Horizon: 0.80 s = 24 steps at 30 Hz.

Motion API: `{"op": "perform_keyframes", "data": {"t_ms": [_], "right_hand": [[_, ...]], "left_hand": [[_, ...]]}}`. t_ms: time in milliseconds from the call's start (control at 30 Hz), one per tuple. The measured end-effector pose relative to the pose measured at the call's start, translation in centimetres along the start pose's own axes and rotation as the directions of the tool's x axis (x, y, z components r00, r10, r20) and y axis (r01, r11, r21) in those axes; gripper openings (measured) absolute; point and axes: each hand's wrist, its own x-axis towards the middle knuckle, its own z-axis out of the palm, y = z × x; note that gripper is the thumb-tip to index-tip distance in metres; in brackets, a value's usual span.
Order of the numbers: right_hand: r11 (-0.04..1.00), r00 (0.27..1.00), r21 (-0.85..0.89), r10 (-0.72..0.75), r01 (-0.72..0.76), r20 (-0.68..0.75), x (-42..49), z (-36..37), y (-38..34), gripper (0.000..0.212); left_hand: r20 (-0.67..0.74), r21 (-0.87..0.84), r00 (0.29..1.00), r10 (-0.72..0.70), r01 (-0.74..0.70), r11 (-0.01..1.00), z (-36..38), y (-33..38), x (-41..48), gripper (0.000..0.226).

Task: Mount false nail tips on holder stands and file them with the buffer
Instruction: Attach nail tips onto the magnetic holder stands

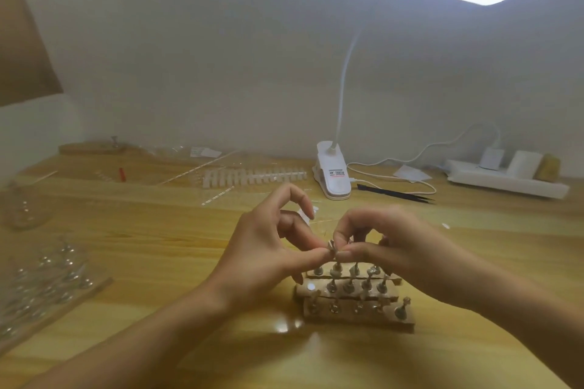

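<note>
Three wooden base strips (357,314) lie side by side on the table, each carrying several small metal holder stands. My left hand (268,249) and my right hand (385,246) meet just above the back strip. Between their thumbs and fingers they pinch one holder stand (332,246) at its top. Whether a clear nail tip sits on it is too small to tell. A white rack of nail tips (252,177) lies farther back at the middle.
At the left edge stands another wooden strip (47,309) with several stands, blurred. A white clip lamp (331,174) sits behind the hands, black tweezers (398,194) to its right, a white power strip (505,180) at far right. Clear plastic sheets lie at the back.
</note>
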Motion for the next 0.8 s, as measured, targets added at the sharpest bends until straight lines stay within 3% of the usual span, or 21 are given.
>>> {"op": "perform_keyframes", "data": {"t_ms": [100,167,267,367,500,633,733,800], "right_hand": [[0.991,0.96,0.084,-0.118,0.1,0.256,-1.6,1.2,-0.8,0.014],[0.965,0.98,0.24,-0.14,0.103,0.145,-2.0,0.7,-1.4,0.011],[0.905,0.991,0.424,0.017,0.042,-0.135,-0.8,-3.1,0.5,0.008],[0.913,0.902,0.395,0.256,-0.107,-0.348,1.2,-7.0,5.6,0.019],[0.879,0.82,0.373,0.435,-0.297,-0.372,3.0,-8.5,11.1,0.02],[0.927,0.859,0.261,0.353,-0.269,-0.37,3.6,-6.8,12.0,0.003],[0.967,0.912,0.029,0.25,-0.255,-0.324,3.8,-4.8,11.4,0.01],[0.97,0.915,-0.036,0.213,-0.24,-0.343,3.9,-4.3,10.9,0.012]], "left_hand": [[-0.188,-0.062,0.981,-0.056,0.045,0.997,-2.0,0.2,1.1,0.037],[-0.171,-0.103,0.985,-0.034,0.016,0.995,-2.7,0.4,1.5,0.039],[-0.049,-0.119,0.999,-0.015,0.009,0.993,-1.9,0.2,1.2,0.039],[-0.053,-0.095,0.998,-0.023,0.018,0.995,-1.4,-0.4,0.7,0.039],[-0.047,-0.083,0.997,-0.06,0.056,0.995,-1.5,-1.2,0.7,0.039],[-0.01,-0.08,0.995,-0.101,0.1,0.992,-1.5,-1.9,0.6,0.033],[0.043,-0.09,0.99,-0.134,0.137,0.986,-1.4,-2.2,0.4,0.034],[0.074,-0.057,0.99,-0.118,0.123,0.991,-1.3,-2.2,0.3,0.034]]}}
